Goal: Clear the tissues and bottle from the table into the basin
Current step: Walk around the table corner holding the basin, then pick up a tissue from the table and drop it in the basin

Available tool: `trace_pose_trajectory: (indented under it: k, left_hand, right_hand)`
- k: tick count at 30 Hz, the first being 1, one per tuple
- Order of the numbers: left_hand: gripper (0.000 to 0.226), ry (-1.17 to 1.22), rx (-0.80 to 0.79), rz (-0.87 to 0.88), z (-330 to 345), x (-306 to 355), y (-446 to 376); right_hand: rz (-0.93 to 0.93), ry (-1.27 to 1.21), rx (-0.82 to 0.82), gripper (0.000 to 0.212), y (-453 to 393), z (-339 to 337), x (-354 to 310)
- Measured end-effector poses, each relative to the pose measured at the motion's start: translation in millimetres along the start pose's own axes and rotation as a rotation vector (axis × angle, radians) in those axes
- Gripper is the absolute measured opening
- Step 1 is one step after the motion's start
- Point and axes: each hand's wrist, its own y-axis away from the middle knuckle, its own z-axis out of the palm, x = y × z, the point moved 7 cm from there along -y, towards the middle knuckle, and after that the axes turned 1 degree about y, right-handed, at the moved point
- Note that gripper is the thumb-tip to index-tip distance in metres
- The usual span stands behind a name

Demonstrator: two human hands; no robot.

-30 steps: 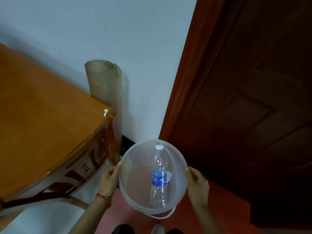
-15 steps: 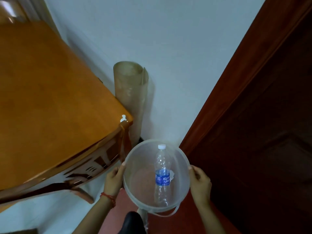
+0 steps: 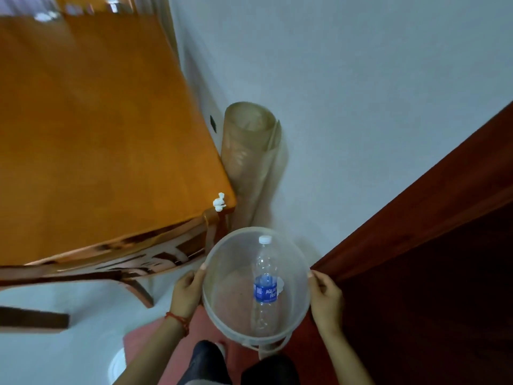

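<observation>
We hold a translucent plastic basin point(image 3: 238, 273) by its rim at waist height, our left hand point(image 3: 186, 291) gripping the left edge and our right hand point(image 3: 326, 297) the right, the fingers point(image 3: 319, 279) of each curled tight around the rim. An empty water bottle point(image 3: 265, 284) with a blue label and white cap lies inside, and a scrap of white tissue point(image 3: 280, 284) shows just behind its label. A small crumpled tissue piece point(image 3: 219, 202) sits on the corner of the orange wooden table point(image 3: 97, 120), near the basin. A rolled mat point(image 3: 249, 157) leans against the white wall point(image 3: 347, 93) beside a dark red door point(image 3: 430, 259).
</observation>
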Motion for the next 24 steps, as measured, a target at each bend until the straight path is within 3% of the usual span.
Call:
trace_pose_trajectory:
  k: [4,14,24]
  left_hand:
    - [0.05,0.067,0.124,-0.077,12,-8,14]
    - [0.052,0.154,0.387,-0.148,17,-24,44]
    - [0.049,0.166,0.406,-0.123,10,-30,50]
  right_hand:
    - [-0.063,-0.017,-0.162,0.008,-32,6,-10]
    - [-0.18,0.012,-0.416,0.008,-73,34,-22]
    - [-0.256,0.135,-0.531,0.014,-74,63,-41]
